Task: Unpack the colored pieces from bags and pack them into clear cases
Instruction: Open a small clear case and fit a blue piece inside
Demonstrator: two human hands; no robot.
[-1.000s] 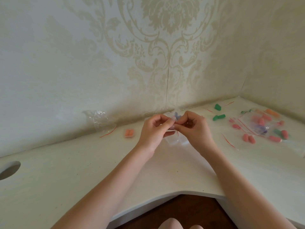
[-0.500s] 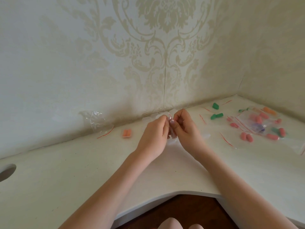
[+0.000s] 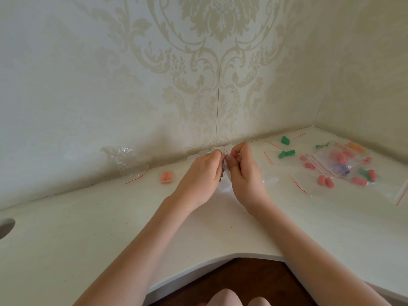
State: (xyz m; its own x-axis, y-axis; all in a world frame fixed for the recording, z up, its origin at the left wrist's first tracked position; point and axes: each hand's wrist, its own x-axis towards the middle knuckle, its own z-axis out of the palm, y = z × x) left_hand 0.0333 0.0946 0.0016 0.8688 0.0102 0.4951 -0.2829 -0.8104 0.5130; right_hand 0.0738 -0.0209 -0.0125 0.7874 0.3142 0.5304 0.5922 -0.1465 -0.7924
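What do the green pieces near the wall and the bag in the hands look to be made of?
Green pieces: likely soft foam, matte; no shine, rounded tapered ends. Could be rubbery, hard to tell.
Bag: thin clear plastic film, glossy; it crinkles, glints and shows a red zip line at the top. The left hand and right hand both pinch it above the white desk.

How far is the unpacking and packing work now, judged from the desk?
Done: one orange pair sits in a clear case, and an emptied bag lies beside it. In hand: the left hand and right hand pinch a small bag. Left: loose green pieces and the bagged pieces on the right.
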